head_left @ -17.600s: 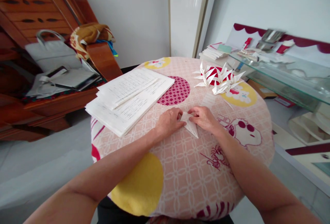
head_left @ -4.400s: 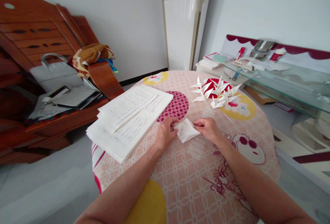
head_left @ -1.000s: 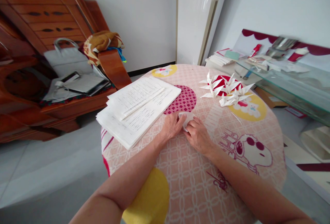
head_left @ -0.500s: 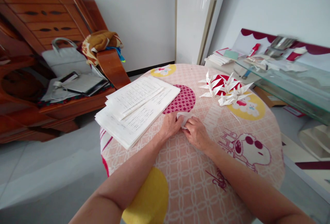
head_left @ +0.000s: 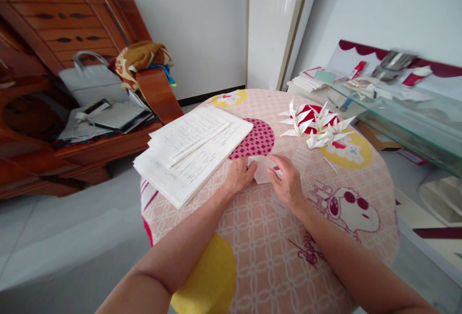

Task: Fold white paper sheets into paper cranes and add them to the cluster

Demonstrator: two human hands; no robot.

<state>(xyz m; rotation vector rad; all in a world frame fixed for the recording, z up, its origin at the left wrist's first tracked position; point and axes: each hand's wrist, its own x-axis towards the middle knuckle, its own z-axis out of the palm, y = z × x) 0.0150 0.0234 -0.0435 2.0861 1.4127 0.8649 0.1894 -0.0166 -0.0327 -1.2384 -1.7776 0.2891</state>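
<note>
A small folded piece of white paper (head_left: 262,169) lies on the round table (head_left: 274,256), which wears a pink patterned cloth. My left hand (head_left: 240,176) presses on the paper's left edge with its fingers together. My right hand (head_left: 288,179) rests on the paper's right part, fingers bent down onto it and covering that side. Both hands hold the paper flat against the cloth.
A stack of printed sheets (head_left: 191,148) lies left of my hands. Several finished white paper cranes (head_left: 315,126) sit at the far right of the table. A wooden bench (head_left: 72,87) with a bag stands left, a glass shelf (head_left: 407,111) right, a white cabinet (head_left: 270,25) behind.
My right hand has slid to the right across the paper, uncovering more of it. My left hand has stayed on the left edge.
</note>
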